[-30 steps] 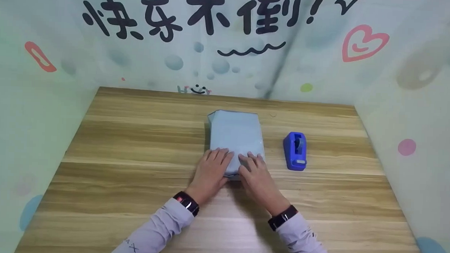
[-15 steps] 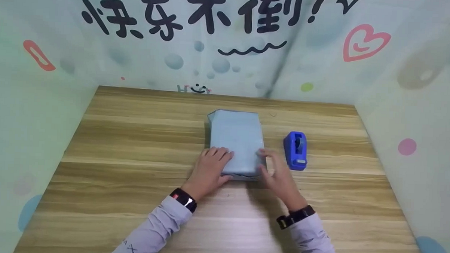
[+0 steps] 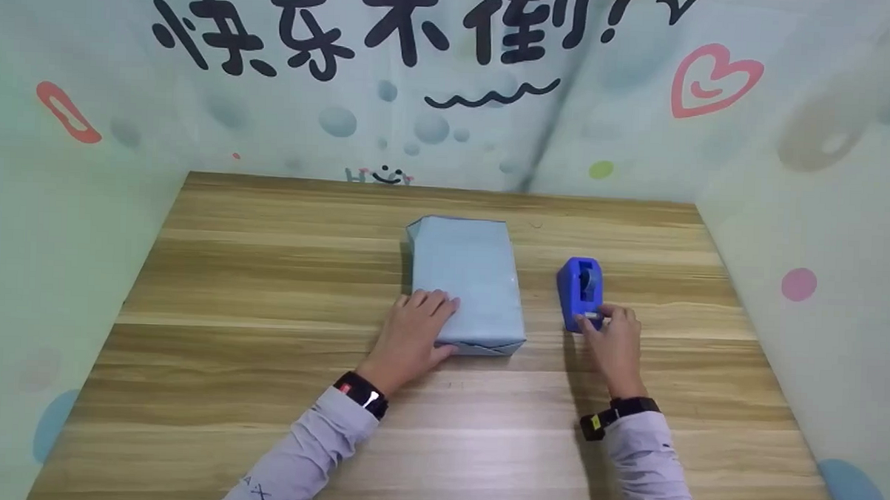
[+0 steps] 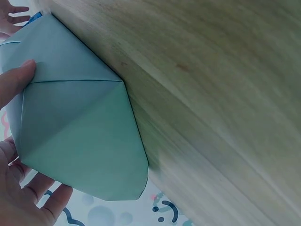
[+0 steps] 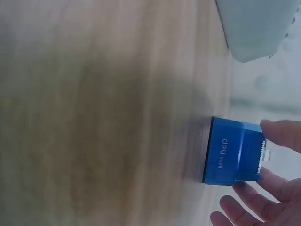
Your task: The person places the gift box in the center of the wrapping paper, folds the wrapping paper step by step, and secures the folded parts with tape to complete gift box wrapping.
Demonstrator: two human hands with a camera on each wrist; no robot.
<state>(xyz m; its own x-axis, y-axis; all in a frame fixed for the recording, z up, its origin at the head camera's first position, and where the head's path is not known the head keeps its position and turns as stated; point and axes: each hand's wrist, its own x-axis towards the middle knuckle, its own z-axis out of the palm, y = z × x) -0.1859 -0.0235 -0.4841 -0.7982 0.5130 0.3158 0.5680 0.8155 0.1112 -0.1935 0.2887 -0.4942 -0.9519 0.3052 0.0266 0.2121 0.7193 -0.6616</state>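
A box wrapped in light blue paper (image 3: pixel 465 273) lies on the wooden table, its folded end (image 4: pixel 75 113) facing the person. My left hand (image 3: pixel 408 337) holds the box's near left corner, fingers over the top and thumb against the folded end. To the right stands a blue tape dispenser (image 3: pixel 581 284), its cutter end toward the person. At that end is my right hand (image 3: pixel 616 348), thumb and fingers spread to either side of the toothed cutter (image 5: pixel 262 157). A small clear tape end (image 5: pixel 266 154) shows between them; no pinch on it is visible.
Printed panels with black characters (image 3: pixel 408 27) rise behind the table (image 3: pixel 266 273) and along both sides. Bare wood lies between the box and the dispenser, and in front of both.
My right hand has left the box's near end and moved right to the tape dispenser. The left hand stays on the box, which keeps its place.
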